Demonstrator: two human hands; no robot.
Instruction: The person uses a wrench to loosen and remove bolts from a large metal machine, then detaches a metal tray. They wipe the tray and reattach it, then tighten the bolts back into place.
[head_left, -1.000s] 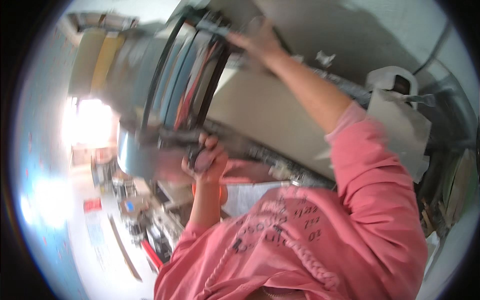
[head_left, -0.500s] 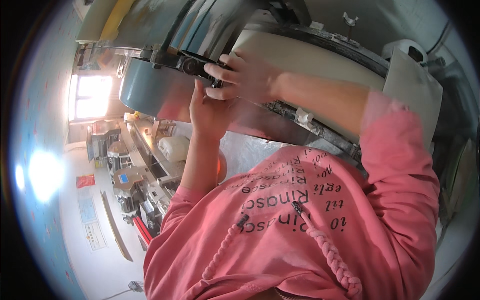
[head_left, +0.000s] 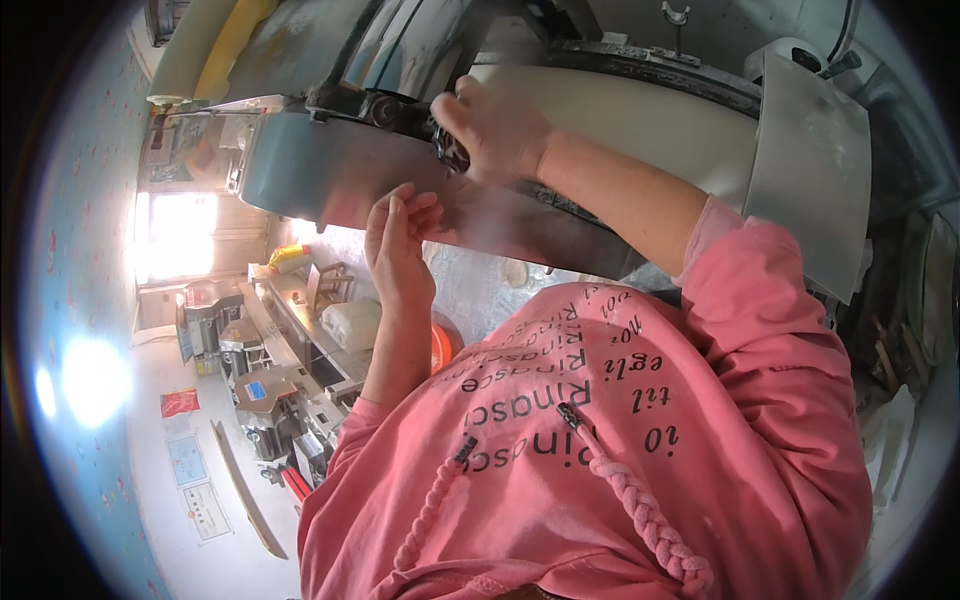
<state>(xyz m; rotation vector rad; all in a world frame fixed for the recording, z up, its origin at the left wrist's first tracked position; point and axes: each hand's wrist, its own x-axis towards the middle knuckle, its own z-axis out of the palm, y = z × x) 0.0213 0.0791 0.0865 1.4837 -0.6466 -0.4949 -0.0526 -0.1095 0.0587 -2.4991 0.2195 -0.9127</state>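
At the front of a large machine, my right hand (head_left: 490, 128) curls over a black round knob (head_left: 449, 150), its fingers bent around the upper side. The hand is slightly smeared, and its fingertips are partly hidden. Lower and to the left, my left hand (head_left: 403, 240) is raised in front of the machine's blue-grey curved cover (head_left: 310, 170). Its fingers are loosely bent, and nothing shows between them. The left hand stands apart from the knob. A black bracket (head_left: 375, 108) with a round fitting lies just left of the right hand.
A pale belt surface (head_left: 630, 115) runs off to the right, past a hanging light sheet (head_left: 812, 170). Left and below are a workbench with a white jug (head_left: 352, 325), several smaller machines (head_left: 270, 390) and an orange bucket (head_left: 441, 348). A yellow cloth (head_left: 232, 45) hangs at the upper left.
My left hand has dropped away from the right hand, and its fingers have bent. The right hand has gone from spread fingers to curled around the knob. The view has shifted slightly.
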